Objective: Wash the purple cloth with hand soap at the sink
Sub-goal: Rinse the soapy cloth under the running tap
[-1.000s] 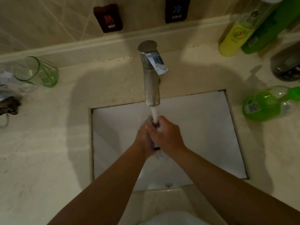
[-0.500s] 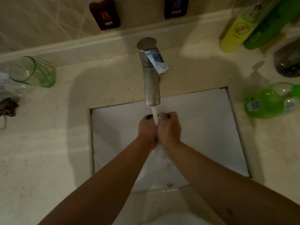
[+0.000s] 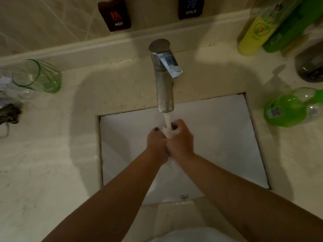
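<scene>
Running from the chrome tap (image 3: 165, 88), water strikes the left hand (image 3: 157, 145) and right hand (image 3: 180, 141), both fisted together over the white square sink (image 3: 218, 137). Purple cloth presumably clenched inside; not visible. Risk: splash onto the near counter edge.

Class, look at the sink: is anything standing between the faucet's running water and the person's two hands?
Nothing visible does. The stream falls straight from the faucet onto the left hand and right hand, pressed together over the sink. The cloth itself cannot be made out between them.
</scene>
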